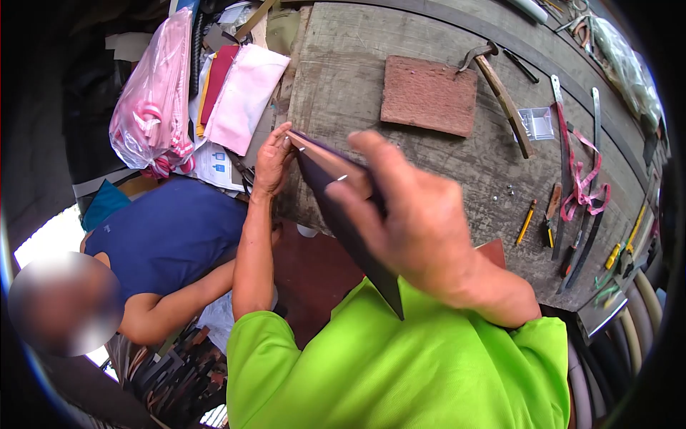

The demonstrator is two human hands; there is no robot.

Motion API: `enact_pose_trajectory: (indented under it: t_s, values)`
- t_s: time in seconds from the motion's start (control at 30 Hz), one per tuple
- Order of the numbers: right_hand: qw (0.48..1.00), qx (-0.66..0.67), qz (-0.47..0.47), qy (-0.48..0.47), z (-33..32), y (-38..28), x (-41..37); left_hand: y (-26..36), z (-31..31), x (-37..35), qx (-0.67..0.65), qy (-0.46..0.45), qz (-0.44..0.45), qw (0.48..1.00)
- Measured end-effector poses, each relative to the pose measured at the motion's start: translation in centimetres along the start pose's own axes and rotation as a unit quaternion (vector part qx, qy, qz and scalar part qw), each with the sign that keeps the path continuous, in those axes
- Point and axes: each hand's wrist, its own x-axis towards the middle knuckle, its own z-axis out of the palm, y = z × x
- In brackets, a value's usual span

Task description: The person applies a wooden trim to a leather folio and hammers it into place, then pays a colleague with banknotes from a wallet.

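Note:
A dark leather piece with a tan inner face hangs tilted in front of my green shirt, small metal pins showing on its tan side. My left hand pinches its upper left corner. My right hand is around its right part, thumb on the tan face near a pin, fingers slightly blurred. Beyond the piece, a reddish block lies on the wooden table, with a hammer resting by its right corner. Small metal bits lie to the right of my right hand.
A pencil, a pink tape, metal rulers and a clear box lie on the right. Pink cloth, a plastic bag and scissors are at left. Another person in blue leans close on the left.

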Motion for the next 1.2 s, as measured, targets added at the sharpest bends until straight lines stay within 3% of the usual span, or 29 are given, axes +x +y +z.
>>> enact_pose_trajectory:
  t_s: [0.07,0.1,0.17,0.23,0.3,0.33,0.37,0.43,0.53,0.63,0.83,0.93,1.2]
  values:
    - [0.999,0.026,0.008,-0.026,-2.0,5.3,0.0,-0.8,-1.1,-1.1,0.128,0.035,0.006,0.991]
    - [0.991,0.043,0.094,-0.090,-3.7,7.6,-0.2,-1.4,-1.1,-1.5,0.202,0.045,0.035,0.978]
    - [0.970,0.057,0.207,-0.115,-3.9,14.3,-2.3,-2.4,-0.4,-2.8,0.305,0.033,0.076,0.949]
    - [0.973,-0.014,0.178,-0.145,-3.2,19.3,-4.7,-3.7,0.4,-3.2,0.431,0.022,0.125,0.893]
    - [0.987,-0.110,0.057,-0.105,-1.5,22.6,-8.0,-5.4,1.6,-3.2,0.571,0.019,0.182,0.800]
    - [0.958,-0.242,0.075,-0.134,-1.0,22.5,-9.0,-5.1,2.4,-3.2,0.688,-0.006,0.229,0.688]
    - [0.941,-0.320,0.017,-0.111,-0.5,22.7,-9.6,-4.7,3.2,-3.2,0.704,-0.010,0.252,0.664]
    - [0.936,-0.334,-0.024,-0.107,0.5,22.0,-9.6,-4.2,4.7,-3.5,0.735,-0.014,0.295,0.610]
    - [0.939,-0.284,-0.103,-0.161,3.6,21.1,-8.4,-5.4,5.5,-2.8,0.691,-0.062,0.309,0.651]
    - [0.950,-0.238,-0.090,-0.180,6.3,21.5,-7.8,-6.3,6.6,-2.3,0.657,-0.080,0.316,0.679]
    - [0.966,-0.231,-0.084,-0.078,8.4,22.3,-8.6,-9.8,7.8,-2.2,0.597,-0.023,0.319,0.736]
    - [0.965,-0.246,-0.073,-0.055,8.9,22.3,-8.9,-10.4,8.0,-2.2,0.619,0.004,0.333,0.711]
    - [0.959,-0.271,-0.069,-0.045,9.1,22.1,-8.5,-10.5,8.0,-1.9,0.610,0.005,0.333,0.719]
